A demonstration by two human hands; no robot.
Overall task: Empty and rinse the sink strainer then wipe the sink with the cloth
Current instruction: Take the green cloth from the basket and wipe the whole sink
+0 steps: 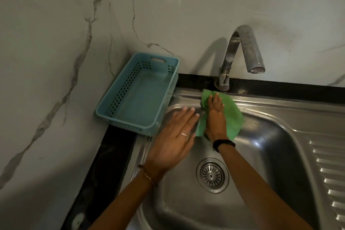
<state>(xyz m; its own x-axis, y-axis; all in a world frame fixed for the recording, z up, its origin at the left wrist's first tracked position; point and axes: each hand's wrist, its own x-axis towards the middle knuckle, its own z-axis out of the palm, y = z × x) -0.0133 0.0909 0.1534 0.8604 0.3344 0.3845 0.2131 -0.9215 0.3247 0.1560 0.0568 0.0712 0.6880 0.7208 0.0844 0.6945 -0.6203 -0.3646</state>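
Your right hand point(214, 115) pressed the cloth point(233, 117) flat at the sink point(280, 136)'s back-left corner, left hand point(175, 136) open; reaching further risked bumping the basket point(138, 91).

Access around the sink: back-left corner crowded, basin centre and right side free.

The blue basket point(138, 93) stands on the desk against the sink's point(276, 136) left rim; the tap point(240, 52) overhangs the back edge; the strainer point(212, 174) sits in the drain; the ribbed drainboard point(328, 170) lies unobstructed.

Basket point(138, 95) left of sink point(280, 117)
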